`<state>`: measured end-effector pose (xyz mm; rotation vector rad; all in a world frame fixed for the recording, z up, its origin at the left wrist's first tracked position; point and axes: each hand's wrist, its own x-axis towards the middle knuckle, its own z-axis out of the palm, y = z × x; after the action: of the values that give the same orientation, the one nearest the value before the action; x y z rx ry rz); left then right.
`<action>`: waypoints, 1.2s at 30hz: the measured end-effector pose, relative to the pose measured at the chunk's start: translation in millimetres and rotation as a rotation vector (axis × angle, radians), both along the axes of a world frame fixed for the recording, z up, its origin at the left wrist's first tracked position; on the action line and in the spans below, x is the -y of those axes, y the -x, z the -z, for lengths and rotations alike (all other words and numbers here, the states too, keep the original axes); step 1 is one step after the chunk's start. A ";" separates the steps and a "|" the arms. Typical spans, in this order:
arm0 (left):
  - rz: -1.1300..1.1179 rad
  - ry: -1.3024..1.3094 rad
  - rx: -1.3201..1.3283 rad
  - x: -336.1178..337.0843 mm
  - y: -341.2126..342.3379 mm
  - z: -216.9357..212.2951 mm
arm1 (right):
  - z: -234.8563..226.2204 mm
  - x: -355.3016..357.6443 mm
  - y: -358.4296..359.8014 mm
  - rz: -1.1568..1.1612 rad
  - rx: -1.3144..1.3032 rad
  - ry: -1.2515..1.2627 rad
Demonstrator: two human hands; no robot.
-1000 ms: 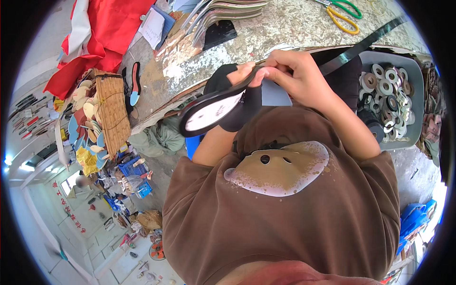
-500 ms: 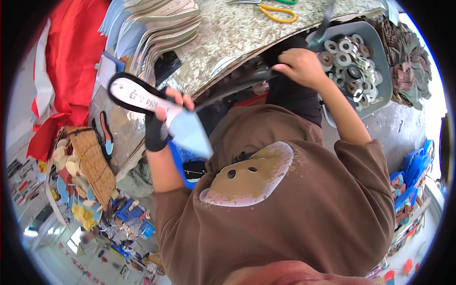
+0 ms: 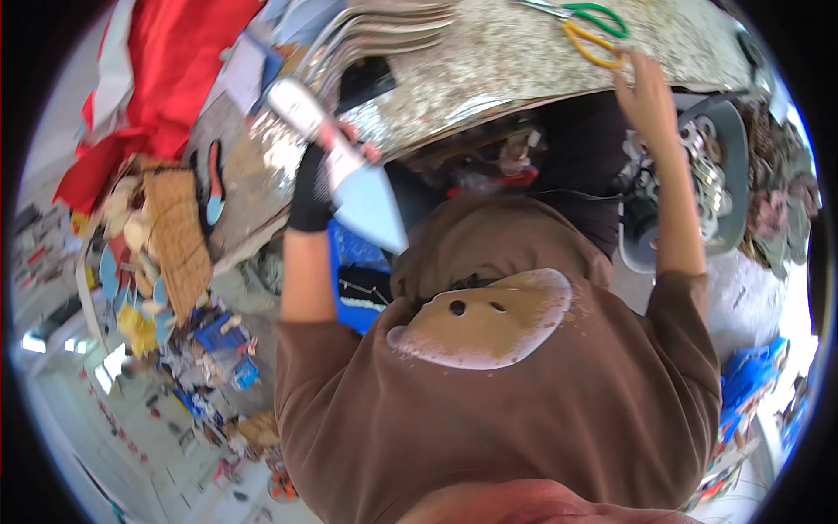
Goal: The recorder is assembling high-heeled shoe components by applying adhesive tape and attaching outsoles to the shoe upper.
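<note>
My left hand (image 3: 316, 179), in a black fingerless glove, is closed around the middle of a shoe insole (image 3: 365, 205). The insole is white toward its far end and pale blue at the pointed end near my lap; motion blurs it. At the far right of the workbench (image 3: 515, 65), my bare right hand (image 3: 650, 105) reaches up with thumb and fingers apart. Its fingertips are at the yellow loop of a pair of scissors (image 3: 566, 12), whose other loop is green. The scissors lie on the bench, and I see no firm hold on them.
A stack of curved insole pieces (image 3: 397, 24) and a black piece (image 3: 367, 83) lie on the bench. Below my right forearm stands a grey bin (image 3: 738, 205) with several tape rolls (image 3: 711, 188). Another insole (image 3: 215, 183) lies left; red cloth (image 3: 175, 70) hangs beyond.
My right hand has left the dark strip it held over my lap and moved up and right to the scissors. The left hand still holds the insole; the view has shifted.
</note>
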<state>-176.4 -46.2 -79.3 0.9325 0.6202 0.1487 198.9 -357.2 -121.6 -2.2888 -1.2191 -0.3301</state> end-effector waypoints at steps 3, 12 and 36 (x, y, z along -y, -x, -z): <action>0.037 -0.132 0.117 10.7 -38.4 -12.4 | 7.2 -45.2 -44.7 0.121 0.003 0.391; -0.147 -0.555 0.043 40.4 -34.7 -34.5 | -47.4 -36.7 9.9 0.255 -0.129 0.507; -0.092 -2.344 0.461 89.5 -65.0 -8.8 | -46.2 -33.4 189.7 -0.474 -1.181 0.303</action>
<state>-111.4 -135.7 -70.6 2.9384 -0.2979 1.3030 9.2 -323.7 -75.5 -1.7388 -1.0760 1.2584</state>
